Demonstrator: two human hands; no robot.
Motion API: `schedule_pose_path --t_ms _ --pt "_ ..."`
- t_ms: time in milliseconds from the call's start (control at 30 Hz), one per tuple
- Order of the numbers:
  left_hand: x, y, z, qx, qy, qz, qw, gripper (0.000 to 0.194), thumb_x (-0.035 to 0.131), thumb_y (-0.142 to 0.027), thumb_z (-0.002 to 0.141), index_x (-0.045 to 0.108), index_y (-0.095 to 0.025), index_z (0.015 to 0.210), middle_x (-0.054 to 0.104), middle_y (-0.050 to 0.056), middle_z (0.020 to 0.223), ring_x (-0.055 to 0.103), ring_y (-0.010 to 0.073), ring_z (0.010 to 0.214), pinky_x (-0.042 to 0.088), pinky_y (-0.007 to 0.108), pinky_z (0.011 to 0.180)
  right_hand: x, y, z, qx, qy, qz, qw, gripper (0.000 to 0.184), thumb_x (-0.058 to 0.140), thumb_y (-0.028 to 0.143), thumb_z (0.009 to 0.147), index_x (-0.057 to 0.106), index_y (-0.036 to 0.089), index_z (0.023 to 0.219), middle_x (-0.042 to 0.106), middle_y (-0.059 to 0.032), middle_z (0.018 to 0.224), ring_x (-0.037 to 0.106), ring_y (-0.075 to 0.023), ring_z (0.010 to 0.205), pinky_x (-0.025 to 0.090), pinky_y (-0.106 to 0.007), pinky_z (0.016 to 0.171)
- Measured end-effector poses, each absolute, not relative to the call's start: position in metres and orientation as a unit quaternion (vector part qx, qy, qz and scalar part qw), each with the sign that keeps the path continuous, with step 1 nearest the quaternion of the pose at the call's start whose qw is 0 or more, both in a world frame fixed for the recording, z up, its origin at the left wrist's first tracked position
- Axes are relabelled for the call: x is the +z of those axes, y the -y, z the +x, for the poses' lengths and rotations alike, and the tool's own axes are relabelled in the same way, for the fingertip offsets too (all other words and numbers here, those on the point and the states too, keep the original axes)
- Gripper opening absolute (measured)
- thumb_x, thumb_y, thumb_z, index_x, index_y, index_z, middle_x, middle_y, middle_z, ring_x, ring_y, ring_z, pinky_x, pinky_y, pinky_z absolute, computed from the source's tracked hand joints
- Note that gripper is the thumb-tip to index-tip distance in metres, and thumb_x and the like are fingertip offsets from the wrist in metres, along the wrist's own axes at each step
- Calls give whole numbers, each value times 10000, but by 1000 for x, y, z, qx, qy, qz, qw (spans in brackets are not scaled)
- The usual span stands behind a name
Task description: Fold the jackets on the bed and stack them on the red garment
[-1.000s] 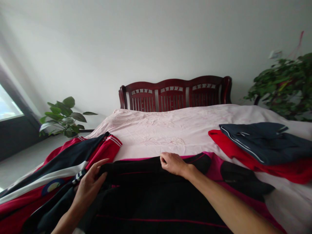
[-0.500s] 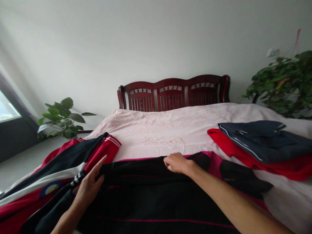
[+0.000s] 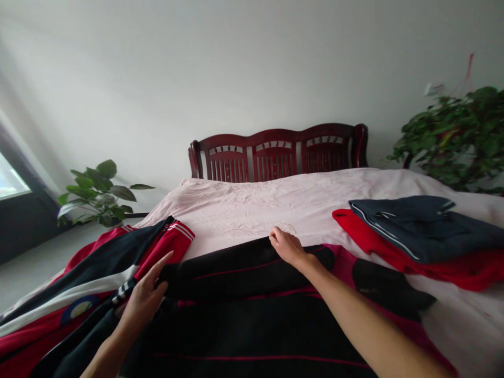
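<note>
Raised higher, right hand (image 3: 288,248) pinches black garment (image 3: 252,331).
How left hand (image 3: 145,296) grips, I cannot tell; red-navy garment (image 3: 112,262) lies at ten o'clock, folded clothes (image 3: 427,231) at two.

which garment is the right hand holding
The black garment with magenta trim is in the right hand; the red, navy and white garment, folded navy garment and folded red garment are not.

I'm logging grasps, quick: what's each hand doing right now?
Left hand: at the left end of the black-and-magenta garment; whether it grips cannot be told.
Right hand: closed, holding the garment's far edge.
</note>
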State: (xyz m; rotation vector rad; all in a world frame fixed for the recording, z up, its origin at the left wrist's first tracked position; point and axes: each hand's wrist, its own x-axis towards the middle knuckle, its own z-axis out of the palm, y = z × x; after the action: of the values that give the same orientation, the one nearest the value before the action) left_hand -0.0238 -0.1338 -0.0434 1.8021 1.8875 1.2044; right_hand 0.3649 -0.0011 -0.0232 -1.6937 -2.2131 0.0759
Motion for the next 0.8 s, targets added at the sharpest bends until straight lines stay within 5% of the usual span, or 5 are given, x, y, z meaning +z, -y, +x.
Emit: schedule_pose_path --t_ms 167,267,367,533,800 --pt "-49 127 -30 266 -721 632 99 642 470 -212 768 553 -174 1404 714 106 1216 680 262 1101 535 393 966 -43 1 370 21 776 -609 160 171 520 337 966 639 229 1022 736 -44 1006 670 -196 922 428 -279 756" --pt "-39 129 -19 193 -746 637 -37 560 451 -234 835 586 -190 1378 611 151 1371 614 312 1211 484 484 1017 -46 10 373 -7 769 -614 177 288 472 318 979 606 192 1200 679 -111 1210 602 -233 1141 417 -334 956" --pt "-31 127 7 190 -664 711 -134 483 405 -326 945 573 -275 1395 505 86 1508 471 304 1372 392 508 1110 -51 23 373 -35 791 -581 188 477 418 359 993 469 160 1423 508 -143 1475 435 -254 1368 286 -400 1145" --pt "-54 104 35 80 -580 809 -52 491 425 -415 976 485 -349 1460 432 36 1566 306 311 1484 214 573 1195 -77 27 410 11 813 -574 97 577 332 463 994 438 178 1484 446 -117 1543 331 -266 1458 196 -478 1205" --pt "-83 80 21 40 -631 774 -16 559 355 -470 992 370 -311 1528 366 71 1602 300 292 1489 299 478 1164 -92 9 506 -29 741 -666 84 507 340 268 941 543 268 1406 483 -70 1523 323 -256 1463 124 -493 1222"
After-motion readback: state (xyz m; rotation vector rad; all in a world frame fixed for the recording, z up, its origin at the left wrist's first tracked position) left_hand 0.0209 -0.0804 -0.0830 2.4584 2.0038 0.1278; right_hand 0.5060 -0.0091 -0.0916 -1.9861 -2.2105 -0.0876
